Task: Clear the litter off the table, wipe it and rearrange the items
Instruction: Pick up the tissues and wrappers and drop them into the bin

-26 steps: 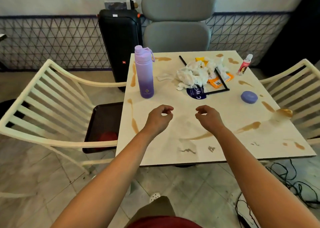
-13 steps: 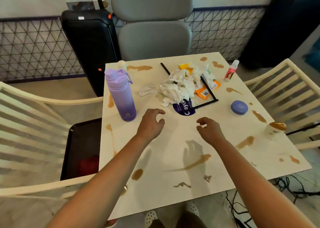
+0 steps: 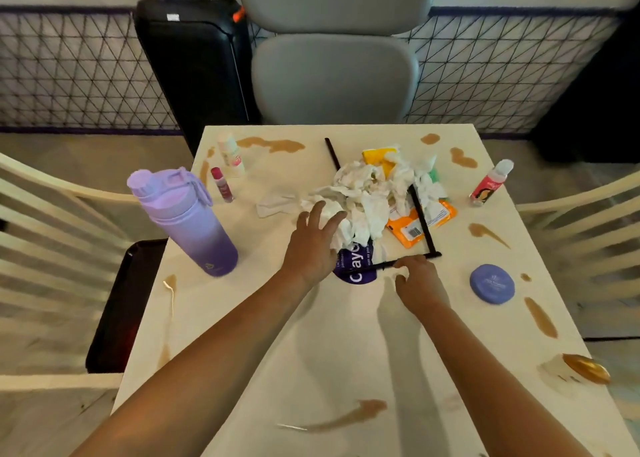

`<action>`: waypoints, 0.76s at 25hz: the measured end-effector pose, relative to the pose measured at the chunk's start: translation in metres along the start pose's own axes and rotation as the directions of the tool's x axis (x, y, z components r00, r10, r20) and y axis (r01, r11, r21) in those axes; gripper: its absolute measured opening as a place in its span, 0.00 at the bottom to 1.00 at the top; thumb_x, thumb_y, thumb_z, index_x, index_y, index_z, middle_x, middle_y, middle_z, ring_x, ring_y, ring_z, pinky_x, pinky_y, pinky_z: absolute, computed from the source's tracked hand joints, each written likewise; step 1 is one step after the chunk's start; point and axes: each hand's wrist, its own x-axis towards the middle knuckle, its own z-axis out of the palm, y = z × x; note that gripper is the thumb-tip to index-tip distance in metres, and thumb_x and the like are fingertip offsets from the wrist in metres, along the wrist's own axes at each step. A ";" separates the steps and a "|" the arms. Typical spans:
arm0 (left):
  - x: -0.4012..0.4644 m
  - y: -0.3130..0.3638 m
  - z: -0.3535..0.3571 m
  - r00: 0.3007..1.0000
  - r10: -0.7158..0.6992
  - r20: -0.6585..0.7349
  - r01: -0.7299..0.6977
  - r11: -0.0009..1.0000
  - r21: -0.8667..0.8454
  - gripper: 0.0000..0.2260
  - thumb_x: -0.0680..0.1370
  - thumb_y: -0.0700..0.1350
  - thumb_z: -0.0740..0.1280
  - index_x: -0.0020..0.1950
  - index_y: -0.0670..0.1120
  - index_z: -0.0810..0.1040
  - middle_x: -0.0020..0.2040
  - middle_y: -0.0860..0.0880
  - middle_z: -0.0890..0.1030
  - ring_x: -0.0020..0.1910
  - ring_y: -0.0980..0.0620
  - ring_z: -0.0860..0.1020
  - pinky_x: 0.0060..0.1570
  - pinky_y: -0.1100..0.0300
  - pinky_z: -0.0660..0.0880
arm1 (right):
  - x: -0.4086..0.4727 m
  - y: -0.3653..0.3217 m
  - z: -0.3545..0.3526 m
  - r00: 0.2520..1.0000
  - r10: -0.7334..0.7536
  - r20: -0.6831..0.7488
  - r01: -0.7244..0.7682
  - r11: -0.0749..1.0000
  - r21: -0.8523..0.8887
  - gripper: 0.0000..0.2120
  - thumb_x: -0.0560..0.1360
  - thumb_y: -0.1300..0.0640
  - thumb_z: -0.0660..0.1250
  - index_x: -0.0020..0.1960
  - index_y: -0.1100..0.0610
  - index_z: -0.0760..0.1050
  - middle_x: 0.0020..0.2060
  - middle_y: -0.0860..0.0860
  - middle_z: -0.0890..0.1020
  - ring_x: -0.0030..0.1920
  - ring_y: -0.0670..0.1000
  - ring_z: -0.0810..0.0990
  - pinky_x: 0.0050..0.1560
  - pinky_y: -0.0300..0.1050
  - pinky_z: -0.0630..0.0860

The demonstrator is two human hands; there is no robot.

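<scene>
A heap of crumpled white tissues (image 3: 367, 193) lies in a thin black frame (image 3: 420, 221) at the middle of the stained white table (image 3: 346, 345). Orange (image 3: 410, 231), yellow (image 3: 379, 153) and green (image 3: 433, 174) wrappers lie among the tissues. A dark purple printed packet (image 3: 356, 271) pokes out at the front. My left hand (image 3: 315, 245) reaches over the heap's near left side, fingers spread and touching the tissues. My right hand (image 3: 415, 283) has curled fingers and thumb pinching the frame's front bar.
A purple water bottle (image 3: 187, 221), a white bottle (image 3: 230, 155) and a pink tube (image 3: 221, 184) stand at the left. A purple tin (image 3: 491, 283), a pink bottle (image 3: 490, 186) and a tipped gold-lidded jar (image 3: 575, 370) are at the right. Brown spills dot the top. A dark tray (image 3: 124, 304) rests on the left chair.
Both hands moved forward from above the bare table front. The left now touches the tissues and the right has reached the frame's front bar. The view came closer.
</scene>
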 end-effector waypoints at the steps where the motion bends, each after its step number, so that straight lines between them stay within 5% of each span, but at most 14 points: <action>1: 0.013 0.004 0.005 1.000 0.000 0.009 -0.001 0.996 0.091 0.32 0.75 0.43 0.65 0.75 0.57 0.54 0.77 0.46 0.46 0.73 0.38 0.52 0.67 0.50 0.64 | 0.011 0.007 -0.001 1.000 -0.024 0.015 0.025 0.998 -0.050 0.17 0.74 0.64 0.61 0.62 0.57 0.73 0.64 0.53 0.71 0.65 0.55 0.68 0.61 0.47 0.69; 5: 0.039 0.003 0.016 0.997 -0.018 0.076 -0.006 0.954 0.299 0.33 0.74 0.47 0.67 0.75 0.59 0.54 0.77 0.48 0.41 0.73 0.31 0.48 0.65 0.46 0.64 | 0.030 0.024 0.004 0.989 -0.116 0.094 0.139 0.941 -0.310 0.26 0.76 0.65 0.58 0.72 0.51 0.60 0.74 0.50 0.57 0.75 0.55 0.52 0.69 0.52 0.61; 7: 0.043 -0.003 0.023 0.984 -0.045 0.171 -0.009 0.952 0.306 0.28 0.74 0.48 0.67 0.72 0.56 0.62 0.77 0.49 0.50 0.71 0.35 0.56 0.63 0.49 0.64 | 0.034 0.029 0.009 0.982 -0.123 0.146 0.169 0.913 -0.370 0.26 0.77 0.64 0.57 0.73 0.49 0.58 0.75 0.48 0.55 0.75 0.55 0.50 0.72 0.55 0.55; 10: 0.034 -0.011 0.033 0.979 -0.085 0.183 0.058 0.987 0.148 0.16 0.76 0.44 0.64 0.64 0.50 0.72 0.69 0.48 0.66 0.59 0.42 0.71 0.51 0.56 0.67 | 0.034 0.036 0.015 0.975 -0.161 0.156 0.211 0.896 -0.392 0.20 0.77 0.61 0.58 0.68 0.50 0.66 0.70 0.48 0.65 0.72 0.53 0.57 0.72 0.57 0.51; 15: 0.010 -0.017 0.033 0.988 -0.131 -0.079 0.137 0.987 0.088 0.13 0.78 0.48 0.61 0.61 0.49 0.75 0.58 0.47 0.77 0.54 0.41 0.74 0.52 0.53 0.67 | 0.032 0.043 0.017 0.978 -0.177 0.107 0.203 0.922 -0.330 0.15 0.78 0.62 0.56 0.60 0.51 0.73 0.60 0.49 0.74 0.66 0.53 0.66 0.72 0.55 0.50; 19: -0.007 -0.015 0.037 0.935 -0.088 -0.345 0.100 0.995 0.016 0.17 0.73 0.51 0.58 0.50 0.42 0.80 0.47 0.41 0.79 0.45 0.37 0.78 0.49 0.46 0.73 | 0.023 0.040 0.015 0.975 -0.187 0.116 0.215 0.921 -0.324 0.12 0.79 0.59 0.56 0.60 0.51 0.72 0.56 0.49 0.76 0.59 0.54 0.71 0.68 0.51 0.59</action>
